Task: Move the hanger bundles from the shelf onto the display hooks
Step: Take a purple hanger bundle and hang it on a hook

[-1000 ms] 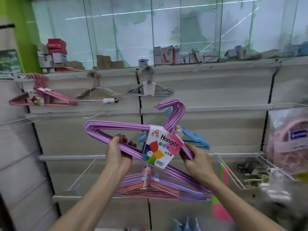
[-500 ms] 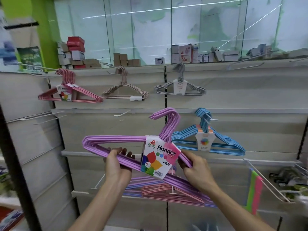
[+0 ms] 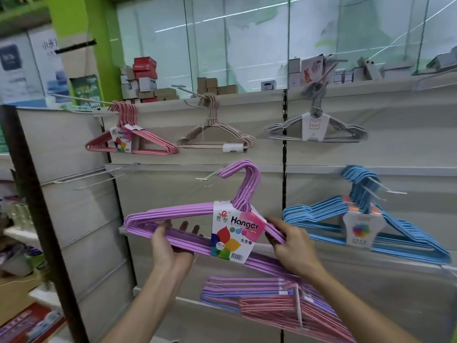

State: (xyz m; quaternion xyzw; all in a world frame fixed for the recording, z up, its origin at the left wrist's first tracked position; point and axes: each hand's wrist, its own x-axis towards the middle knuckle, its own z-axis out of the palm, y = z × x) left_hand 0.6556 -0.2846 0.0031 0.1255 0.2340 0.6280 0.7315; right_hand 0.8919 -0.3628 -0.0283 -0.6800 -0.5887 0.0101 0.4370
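I hold a purple hanger bundle point(image 3: 178, 214) with a "Hanger" label up in front of the wall panel. My left hand point(image 3: 168, 251) grips its lower bar from below, and my right hand point(image 3: 291, 248) grips the right arm beside the label. The bundle's hooks sit right at the tip of a bare white display hook point(image 3: 210, 175). Below, more purple and pink hanger bundles point(image 3: 272, 300) lie on the shelf point(image 3: 188, 303). A blue bundle point(image 3: 321, 216) hangs on a hook to the right.
Pink point(image 3: 138, 142), beige point(image 3: 217, 137) and grey point(image 3: 319, 127) hanger bundles hang on the top row. Two bare hooks point(image 3: 99, 177) stick out at the left. Boxes point(image 3: 146, 78) stand on the top ledge before glass panes. A dark post point(image 3: 42, 219) stands at the left.
The view has swung left, so the wall display has shifted right. The purple bundle in both hands has come up closer to the bare hook at the middle row.
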